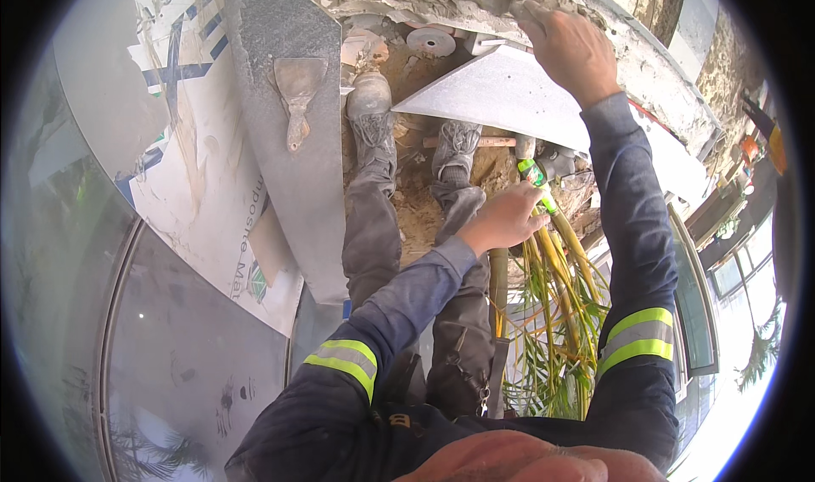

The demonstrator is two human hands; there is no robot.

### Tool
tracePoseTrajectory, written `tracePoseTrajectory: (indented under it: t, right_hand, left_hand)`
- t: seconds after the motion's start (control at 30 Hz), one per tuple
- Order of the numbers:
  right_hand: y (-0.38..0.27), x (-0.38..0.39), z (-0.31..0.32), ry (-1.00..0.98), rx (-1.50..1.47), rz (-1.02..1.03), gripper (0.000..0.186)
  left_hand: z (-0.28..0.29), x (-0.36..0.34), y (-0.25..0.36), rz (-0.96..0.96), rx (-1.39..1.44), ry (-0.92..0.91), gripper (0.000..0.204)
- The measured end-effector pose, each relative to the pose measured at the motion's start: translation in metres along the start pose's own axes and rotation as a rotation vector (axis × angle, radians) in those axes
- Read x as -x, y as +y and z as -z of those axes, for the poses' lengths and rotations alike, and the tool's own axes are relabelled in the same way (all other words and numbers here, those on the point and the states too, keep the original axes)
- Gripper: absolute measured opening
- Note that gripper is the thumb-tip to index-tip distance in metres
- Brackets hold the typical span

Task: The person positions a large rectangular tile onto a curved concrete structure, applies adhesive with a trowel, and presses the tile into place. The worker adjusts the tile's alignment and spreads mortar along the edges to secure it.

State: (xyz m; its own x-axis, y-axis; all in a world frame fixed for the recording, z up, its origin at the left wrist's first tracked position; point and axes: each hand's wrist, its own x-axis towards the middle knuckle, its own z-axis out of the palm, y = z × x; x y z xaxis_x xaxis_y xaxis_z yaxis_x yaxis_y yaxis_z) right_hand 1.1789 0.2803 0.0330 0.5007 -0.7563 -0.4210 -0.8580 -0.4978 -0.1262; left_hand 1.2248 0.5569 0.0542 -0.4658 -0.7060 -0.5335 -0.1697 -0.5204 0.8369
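My left hand [508,215] is closed beside a slim bottle-like thing with a green wrapper [533,174], its fingers about the lower end. My right hand [577,55] reaches far forward to a rough, mortar-smeared ledge [424,5]. Its fingers are curled, and whatever they hold is hidden and blurred. Between the ledge and my shoes lies a pale grey pointed panel [501,91], below and left of my right hand. A dirty scraper [299,95] rests on a long grey board [280,28] at the left, away from both hands.
Printed white sheeting [204,176] lies left of the board, beside dark glass panels [195,338]. My dusty shoes [371,100] stand on sandy ground. Yellow-stemmed leafy plants [556,312] rise by my right leg. A round disc [430,42] lies under the ledge.
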Motion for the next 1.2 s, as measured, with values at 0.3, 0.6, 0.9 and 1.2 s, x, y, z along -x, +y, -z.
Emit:
tracePoseTrajectory:
  t: [0.3, 0.6, 0.9, 1.2]
  right_hand:
    - [-0.048, -0.057, -0.037, 0.043, 0.113, 0.198, 0.04]
    - [-0.04, -0.054, -0.019, -0.119, -0.123, -0.169, 0.04]
    - [-0.094, -0.079, 0.016, -0.14, 0.262, 0.113, 0.032]
    - [-0.116, -0.092, 0.051, -0.155, 0.015, 0.241, 0.025]
  left_hand:
    - [-0.001, 0.003, -0.002, -0.047, 0.074, 0.058, 0.046]
    - [0.008, 0.005, -0.004, -0.074, 0.099, 0.124, 0.043]
    - [-0.001, 0.008, 0.01, -0.093, 0.079, 0.112, 0.043]
    - [-0.002, 0.007, 0.011, -0.134, 0.087, 0.142, 0.046]
